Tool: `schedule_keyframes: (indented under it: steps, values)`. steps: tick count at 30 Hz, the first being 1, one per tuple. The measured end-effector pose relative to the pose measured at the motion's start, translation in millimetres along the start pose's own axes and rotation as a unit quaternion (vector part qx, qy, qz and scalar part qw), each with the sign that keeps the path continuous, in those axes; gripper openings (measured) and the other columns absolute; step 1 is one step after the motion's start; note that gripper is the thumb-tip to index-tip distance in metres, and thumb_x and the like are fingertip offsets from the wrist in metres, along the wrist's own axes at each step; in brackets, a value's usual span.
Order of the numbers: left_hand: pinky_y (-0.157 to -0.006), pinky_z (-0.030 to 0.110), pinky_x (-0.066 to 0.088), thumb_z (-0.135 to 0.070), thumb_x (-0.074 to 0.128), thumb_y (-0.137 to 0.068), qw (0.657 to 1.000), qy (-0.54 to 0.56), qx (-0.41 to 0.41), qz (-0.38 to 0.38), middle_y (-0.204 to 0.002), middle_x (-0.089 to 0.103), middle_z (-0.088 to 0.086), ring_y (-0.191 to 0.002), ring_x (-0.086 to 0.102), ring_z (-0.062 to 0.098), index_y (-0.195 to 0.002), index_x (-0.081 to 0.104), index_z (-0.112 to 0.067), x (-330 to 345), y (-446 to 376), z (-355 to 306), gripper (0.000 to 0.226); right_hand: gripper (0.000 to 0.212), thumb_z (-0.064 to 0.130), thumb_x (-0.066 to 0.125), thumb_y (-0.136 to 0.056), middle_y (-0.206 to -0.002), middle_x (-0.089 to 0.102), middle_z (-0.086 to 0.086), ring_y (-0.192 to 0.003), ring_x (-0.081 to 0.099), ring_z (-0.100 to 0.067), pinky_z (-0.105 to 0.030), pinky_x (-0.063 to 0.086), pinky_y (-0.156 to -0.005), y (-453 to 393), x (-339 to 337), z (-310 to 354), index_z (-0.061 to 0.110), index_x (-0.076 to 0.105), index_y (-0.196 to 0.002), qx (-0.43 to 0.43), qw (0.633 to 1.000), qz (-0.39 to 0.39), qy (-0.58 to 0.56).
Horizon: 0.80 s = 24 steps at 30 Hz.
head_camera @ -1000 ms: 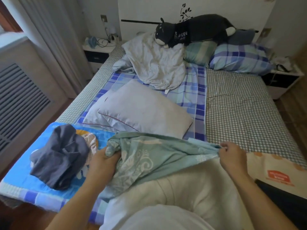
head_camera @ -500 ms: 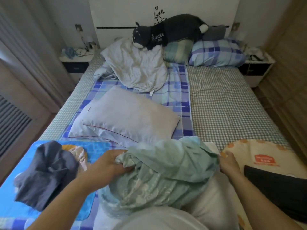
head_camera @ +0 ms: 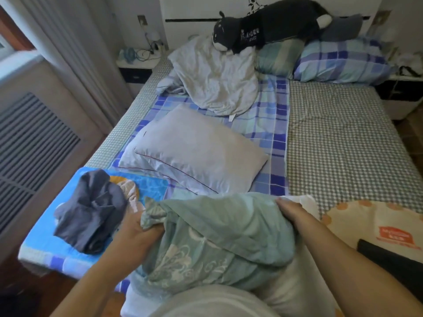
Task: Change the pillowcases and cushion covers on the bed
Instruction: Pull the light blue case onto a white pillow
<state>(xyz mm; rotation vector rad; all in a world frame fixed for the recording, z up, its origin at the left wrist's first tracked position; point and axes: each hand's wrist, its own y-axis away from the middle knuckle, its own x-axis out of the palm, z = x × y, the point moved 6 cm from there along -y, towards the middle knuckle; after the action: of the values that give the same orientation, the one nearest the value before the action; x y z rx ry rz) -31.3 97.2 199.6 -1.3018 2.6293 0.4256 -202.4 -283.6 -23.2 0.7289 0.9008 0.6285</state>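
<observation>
Both hands hold the same green pillowcase (head_camera: 219, 234) at the near edge of the bed (head_camera: 343, 143). The left hand (head_camera: 139, 234) has its fingers curled tight around a bunched corner of the cloth. The right hand (head_camera: 295, 213) grips the opposite side, with its fingers folded over the fabric edge. Between the hands the pillowcase lies gathered in folds over a white pillow (head_camera: 290, 291), which shows below and beside the right wrist. Just left of the left hand, a dark grey cloth (head_camera: 91, 213) lies crumpled on a bright blue mat (head_camera: 45, 239). Beyond the hands, a bare pale pillow (head_camera: 196, 152) rests on a blue checked sheet (head_camera: 272, 124), and farther away a wrinkled white cover (head_camera: 217, 78) lies in a heap. At the head of the bed, far from both hands, a dark plush toy (head_camera: 272, 26) lies over a blue checked pillow (head_camera: 343, 60). To the right of the right hand lies a cream cushion (head_camera: 375, 223) with an orange print.
</observation>
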Motion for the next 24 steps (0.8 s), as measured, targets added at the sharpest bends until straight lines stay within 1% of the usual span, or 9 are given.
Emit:
schedule_keyframes:
  steps: [3, 5, 7, 9, 11, 14, 18, 21, 24]
  values:
    - [-0.068, 0.029, 0.054, -0.035, 0.071, -0.067, 1.000, 0.003, -0.025, 0.014, -0.074, 0.075, 0.001, -0.072, 0.065, 0.008, -0.075, 0.078, -0.027, 12.1, 7.3, 0.4, 0.014, 0.060, 0.043, 0.065, -0.090, -0.126, 0.064, -0.020, -0.102, 0.064, -0.033, -0.036, 0.053, -0.084, 2.9, 7.6, 10.3, 0.003, 0.056, -0.134, -0.080, 0.994, 0.004, 0.074]
    - [-0.071, 0.023, 0.054, -0.020, 0.068, -0.070, 0.999, -0.010, -0.016, 0.036, -0.079, 0.076, -0.003, -0.074, 0.067, 0.002, -0.079, 0.079, -0.034, 25.1, 13.0, -8.1, 0.020, 0.036, 0.029, 0.058, -0.095, -0.114, 0.069, -0.017, -0.101, 0.065, -0.035, -0.037, 0.050, -0.080, 16.5, 12.4, 57.2, 0.000, 0.066, -0.114, -0.208, 0.971, -0.034, 0.113]
    - [-0.082, 0.027, 0.056, -0.022, 0.075, -0.069, 0.995, -0.017, -0.005, 0.095, -0.101, 0.077, -0.001, -0.093, 0.071, 0.010, -0.103, 0.075, -0.034, 39.5, 21.5, -19.6, 0.035, 0.030, 0.024, 0.048, -0.102, -0.113, 0.067, -0.015, -0.106, 0.062, -0.036, -0.036, 0.045, -0.078, 31.7, 6.9, 106.8, 0.004, 0.066, -0.115, -0.294, 0.948, -0.074, 0.101]
    - [-0.091, 0.038, 0.056, -0.029, 0.082, -0.071, 0.989, -0.015, -0.010, 0.149, -0.119, 0.070, 0.004, -0.109, 0.068, 0.025, -0.119, 0.067, -0.025, 45.8, 32.4, -23.8, 0.051, 0.032, 0.021, 0.042, -0.105, -0.121, 0.065, -0.019, -0.112, 0.060, -0.038, -0.038, 0.045, -0.084, 24.5, -16.8, 137.4, 0.007, 0.061, -0.126, -0.308, 0.931, -0.151, 0.123]
    - [-0.090, 0.037, 0.055, -0.035, 0.086, -0.073, 0.987, 0.015, -0.023, 0.157, -0.124, 0.064, 0.011, -0.110, 0.066, 0.028, -0.121, 0.065, -0.021, 40.4, 42.8, -25.0, 0.055, 0.033, 0.016, 0.044, -0.104, -0.127, 0.062, -0.025, -0.117, 0.060, -0.041, -0.041, 0.048, -0.092, -20.7, -49.9, 125.4, 0.002, 0.060, -0.128, -0.237, 0.936, -0.209, 0.155]
    - [-0.087, 0.033, 0.054, -0.028, 0.088, -0.068, 0.990, 0.068, -0.043, 0.114, -0.122, 0.062, 0.021, -0.107, 0.066, 0.028, -0.119, 0.067, -0.010, 26.4, 53.8, -22.2, 0.058, 0.033, 0.017, 0.052, -0.100, -0.129, 0.061, -0.028, -0.119, 0.059, -0.042, -0.045, 0.049, -0.096, -87.1, -77.6, 65.3, -0.002, 0.063, -0.124, -0.123, 0.948, -0.219, 0.193]
    - [-0.082, 0.035, 0.056, -0.013, 0.074, -0.067, 0.991, 0.095, -0.096, 0.018, -0.114, 0.069, 0.025, -0.099, 0.068, 0.030, -0.110, 0.073, -0.009, 17.3, 50.4, -0.7, 0.043, 0.046, 0.034, 0.060, -0.097, -0.133, 0.057, -0.027, -0.120, 0.057, -0.043, -0.046, 0.048, -0.098, -86.4, -44.1, 28.0, 0.000, 0.060, -0.128, -0.081, 0.964, -0.158, 0.197]
    - [-0.080, 0.042, 0.057, -0.012, 0.072, -0.077, 0.967, 0.184, -0.152, -0.085, -0.113, 0.069, 0.030, -0.095, 0.070, 0.033, -0.106, 0.073, -0.006, 14.6, 34.8, 12.0, 0.030, 0.054, 0.045, 0.053, -0.098, -0.150, 0.037, -0.020, -0.136, 0.037, -0.040, -0.047, 0.033, -0.111, -40.7, -22.1, 52.9, 0.014, 0.049, -0.143, -0.207, 0.941, -0.159, 0.218]
    - [-0.082, 0.043, 0.060, -0.018, 0.061, -0.081, 0.952, 0.238, -0.159, -0.104, -0.114, 0.072, 0.018, -0.101, 0.070, 0.032, -0.116, 0.069, -0.011, 26.9, 16.3, 11.8, 0.037, 0.035, 0.042, 0.058, -0.098, -0.134, 0.056, -0.001, -0.126, 0.051, -0.020, -0.036, 0.040, -0.108, 27.4, -7.6, 76.2, 0.024, 0.063, -0.128, -0.394, 0.914, -0.036, 0.094]
